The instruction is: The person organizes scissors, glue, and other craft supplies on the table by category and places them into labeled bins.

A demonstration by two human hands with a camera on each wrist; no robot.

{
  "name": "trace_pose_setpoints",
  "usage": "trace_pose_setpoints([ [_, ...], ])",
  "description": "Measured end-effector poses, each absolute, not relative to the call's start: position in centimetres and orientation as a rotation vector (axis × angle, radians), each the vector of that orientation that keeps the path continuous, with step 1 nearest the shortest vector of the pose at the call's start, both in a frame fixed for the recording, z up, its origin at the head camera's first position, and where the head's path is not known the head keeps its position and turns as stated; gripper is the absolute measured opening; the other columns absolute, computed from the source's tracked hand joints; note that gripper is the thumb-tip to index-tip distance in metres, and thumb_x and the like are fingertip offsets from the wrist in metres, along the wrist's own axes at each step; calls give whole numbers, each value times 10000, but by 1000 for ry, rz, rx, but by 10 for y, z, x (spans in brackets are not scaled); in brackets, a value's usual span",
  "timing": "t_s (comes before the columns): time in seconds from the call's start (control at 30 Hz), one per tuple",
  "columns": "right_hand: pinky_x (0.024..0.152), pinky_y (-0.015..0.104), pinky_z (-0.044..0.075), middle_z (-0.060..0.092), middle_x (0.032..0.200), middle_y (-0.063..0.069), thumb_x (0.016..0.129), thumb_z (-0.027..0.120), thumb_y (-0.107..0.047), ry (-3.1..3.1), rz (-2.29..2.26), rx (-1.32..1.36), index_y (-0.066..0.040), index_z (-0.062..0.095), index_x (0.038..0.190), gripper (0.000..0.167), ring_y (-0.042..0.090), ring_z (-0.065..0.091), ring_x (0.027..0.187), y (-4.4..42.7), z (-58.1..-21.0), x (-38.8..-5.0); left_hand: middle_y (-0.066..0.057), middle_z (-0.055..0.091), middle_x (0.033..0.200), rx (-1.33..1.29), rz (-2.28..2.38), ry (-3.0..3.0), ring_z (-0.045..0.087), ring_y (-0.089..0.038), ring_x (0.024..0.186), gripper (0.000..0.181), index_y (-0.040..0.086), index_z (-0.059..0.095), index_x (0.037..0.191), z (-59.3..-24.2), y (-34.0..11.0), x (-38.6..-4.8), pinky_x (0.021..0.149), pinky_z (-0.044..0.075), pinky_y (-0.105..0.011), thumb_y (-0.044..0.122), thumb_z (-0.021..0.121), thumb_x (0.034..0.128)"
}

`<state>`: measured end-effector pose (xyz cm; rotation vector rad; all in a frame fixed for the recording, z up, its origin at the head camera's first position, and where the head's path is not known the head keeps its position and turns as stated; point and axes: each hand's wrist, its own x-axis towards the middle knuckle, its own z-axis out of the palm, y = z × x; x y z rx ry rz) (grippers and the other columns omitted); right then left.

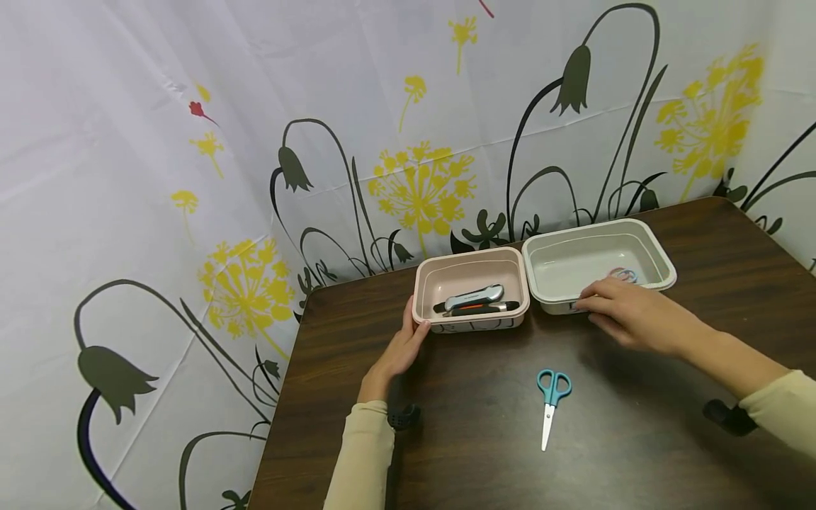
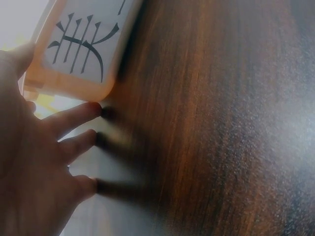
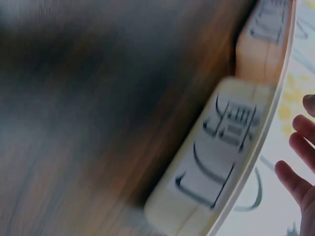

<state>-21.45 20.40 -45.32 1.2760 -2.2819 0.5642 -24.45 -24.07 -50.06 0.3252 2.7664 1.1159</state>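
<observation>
My left hand point(image 1: 403, 346) touches the near left corner of a pink box point(image 1: 472, 259), thumb at the front rim and fingers spread along the side. In the left wrist view the fingers point(image 2: 74, 118) look fairly straight. Inside the box lie a light blue-grey utility knife point(image 1: 474, 297) and a black pen-like item point(image 1: 487, 309) with an orange-red piece by it. My right hand point(image 1: 637, 315) hovers over the front rim of a pale grey box point(image 1: 574, 244), near some thin pink and blue bands point(image 1: 623, 274) in it. Nothing shows between the right fingers point(image 3: 293, 179), which are loosely bent.
A pair of scissors point(image 1: 552, 397) with teal handles lies on the dark wooden table point(image 1: 472, 425), blades toward me. The two boxes stand side by side near the table's back edge, with written labels point(image 3: 216, 147) on their fronts. Behind hangs a flowered cloth point(image 1: 357, 85).
</observation>
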Motion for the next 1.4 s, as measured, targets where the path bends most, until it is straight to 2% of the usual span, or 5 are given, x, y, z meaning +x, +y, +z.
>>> trace_pose_setpoints([
  [0.13,831,393,495,614,1101,17,977,499,-217,-2287,528,1345,-103,695,1104,261,191,582,1011,187,-459,-202,-176,301,1559,318,1121,2764,459,-428,1276,735,208,-7,1586,-500,-241,-244,1056,326,-560,471,404,1036],
  [0.33,835,403,508,609,1135,38,805,715,-67,-2306,508,1443,-107,683,1144,342,201,582,1023,165,-471,-185,-173,303,1559,331,1138,2763,457,-422,1279,730,209,-2,1586,-501,-240,-245,1061,323,-553,461,407,1037],
  [0.6,841,399,522,604,1173,58,715,814,-85,-2332,492,1515,-131,658,1183,495,207,589,1046,145,-491,-168,-182,308,1554,329,1126,2766,456,-417,1283,722,228,-8,1585,-503,-242,-245,1061,323,-552,463,401,1039],
  [1.07,962,500,450,546,1373,98,778,747,-26,-2447,291,1615,-124,624,1323,567,324,497,1268,131,-512,-148,-230,328,1531,363,1138,2779,472,-444,1258,741,175,10,1582,-501,-241,-243,1034,344,-571,496,388,1032],
  [1.4,947,471,463,602,1274,52,784,739,-21,-2454,230,1633,-203,699,1198,454,289,528,1216,132,-513,-145,-259,315,1527,398,1145,2783,455,-471,1262,756,135,0,1577,-499,-241,-242,1033,333,-587,521,355,1033],
])
